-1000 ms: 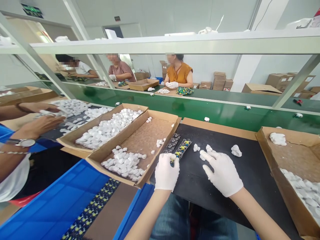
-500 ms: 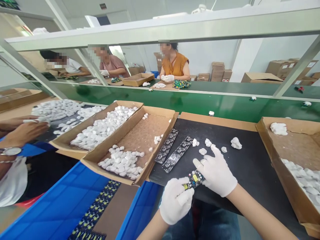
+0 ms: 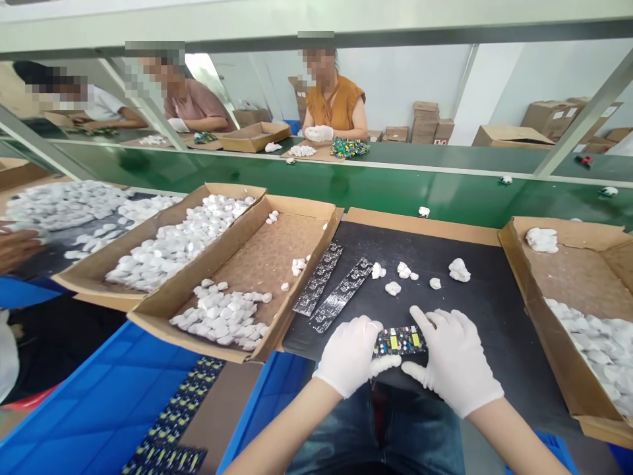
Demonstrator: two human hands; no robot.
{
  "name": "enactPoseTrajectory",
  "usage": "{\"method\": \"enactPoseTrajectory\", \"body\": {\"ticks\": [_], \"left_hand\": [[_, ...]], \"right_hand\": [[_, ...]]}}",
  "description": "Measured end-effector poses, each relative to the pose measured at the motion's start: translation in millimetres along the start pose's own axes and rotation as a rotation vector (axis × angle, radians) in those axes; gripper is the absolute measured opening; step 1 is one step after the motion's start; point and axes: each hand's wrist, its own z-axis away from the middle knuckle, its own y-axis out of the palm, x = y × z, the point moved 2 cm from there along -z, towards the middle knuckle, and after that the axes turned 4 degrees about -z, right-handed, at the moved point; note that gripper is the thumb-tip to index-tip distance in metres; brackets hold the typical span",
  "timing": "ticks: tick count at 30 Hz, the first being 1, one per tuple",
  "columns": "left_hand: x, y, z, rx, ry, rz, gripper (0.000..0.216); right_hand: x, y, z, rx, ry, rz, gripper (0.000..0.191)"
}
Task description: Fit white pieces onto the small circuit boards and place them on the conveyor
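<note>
Head view: circuit board (image 3: pixel 400 340), ends pinched in left hand (image 3: pixel 349 356) and right hand (image 3: pixel 457 363) grips.

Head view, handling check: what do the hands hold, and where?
Small black circuit board with yellow parts, pinched by its ends between left hand and right hand.

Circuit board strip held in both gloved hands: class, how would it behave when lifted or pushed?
Probably stiff: the circuit board strip spans straight between the left hand and right hand. Likely light, being thin. Flat, so it should slide, not roll.
</note>
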Motion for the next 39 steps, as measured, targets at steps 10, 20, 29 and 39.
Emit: {"method": "enactPoseTrajectory", "body": {"ticks": [10,20,29,39], "left_hand": [[18,-6,-12,0.060,0.127,-0.095,0.053],[16,-5,7,-0.147,0.411,-0.203,0.049],[7,-8,-7,0.007,0.265,-0.140,0.062],[1,-2,-19,0.122,0.102,-0.005,0.066]], "right_hand": [[-3,8,6,-0.046,0.118,-0.374,0.077],[-29,-2,2,-0.137,0.089,-0.293,0.041],[11,18,0,0.056,-0.203,-0.057,0.052],[9,16,-5,0.133,-0.163,-0.085,0.047]]}}
